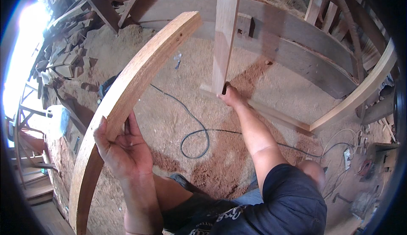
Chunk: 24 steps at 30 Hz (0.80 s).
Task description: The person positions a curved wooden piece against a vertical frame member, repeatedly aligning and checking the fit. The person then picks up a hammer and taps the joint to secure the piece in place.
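Note:
A long, pale wooden beam (140, 69) slants up on the left, and its edges look curved. My left hand (127, 152) grips its lower part, thumb on one side and fingers around the other. At the centre, my right hand (231, 97) is closed around the foot of an upright wooden plank (224, 35), beside a dark notch or gap. From that foot a wooden rail (275, 117) runs low to the right. Its far end meets another long pale wooden piece (356, 97). Whether these pieces are fixed together I cannot tell.
Sawdust covers the floor (127, 57), with a dark cable (178, 101) looping across it. Wide boards (292, 61) stand along the back. Wood offcuts (68, 63) are heaped at the left. A hammer (341, 198) and a power strip (347, 159) lie at the right.

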Motion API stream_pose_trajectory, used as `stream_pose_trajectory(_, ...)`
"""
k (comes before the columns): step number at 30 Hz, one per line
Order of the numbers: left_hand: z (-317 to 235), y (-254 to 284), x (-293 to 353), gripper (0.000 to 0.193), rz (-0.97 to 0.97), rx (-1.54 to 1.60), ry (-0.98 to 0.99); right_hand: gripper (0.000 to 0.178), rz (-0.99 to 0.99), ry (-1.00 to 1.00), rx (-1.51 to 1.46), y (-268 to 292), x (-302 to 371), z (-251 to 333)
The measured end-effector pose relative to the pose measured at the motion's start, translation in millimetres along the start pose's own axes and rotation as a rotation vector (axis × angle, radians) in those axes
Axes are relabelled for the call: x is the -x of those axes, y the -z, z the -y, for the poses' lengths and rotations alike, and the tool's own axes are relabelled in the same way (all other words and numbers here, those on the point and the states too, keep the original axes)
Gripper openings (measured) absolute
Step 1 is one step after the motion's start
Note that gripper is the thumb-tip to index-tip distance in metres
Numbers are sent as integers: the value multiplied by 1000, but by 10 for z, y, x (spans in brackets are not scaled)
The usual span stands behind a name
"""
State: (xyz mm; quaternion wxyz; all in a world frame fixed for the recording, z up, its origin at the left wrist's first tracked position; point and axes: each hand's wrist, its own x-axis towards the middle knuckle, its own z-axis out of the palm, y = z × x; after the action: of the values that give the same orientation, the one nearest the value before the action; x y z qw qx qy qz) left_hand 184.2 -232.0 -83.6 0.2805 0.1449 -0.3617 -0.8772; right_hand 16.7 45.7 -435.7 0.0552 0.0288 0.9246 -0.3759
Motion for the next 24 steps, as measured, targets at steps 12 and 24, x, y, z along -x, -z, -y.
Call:
stream_pose_trajectory(12, 93, -20, 32, 42, 24, 65, 58, 64, -26, -18, 37, -75, -129, -491)
stream_pose_trajectory(24, 81, -127, 37, 52, -113, 99, 106, 68, 92, -73, 48, -12, -45, -222)
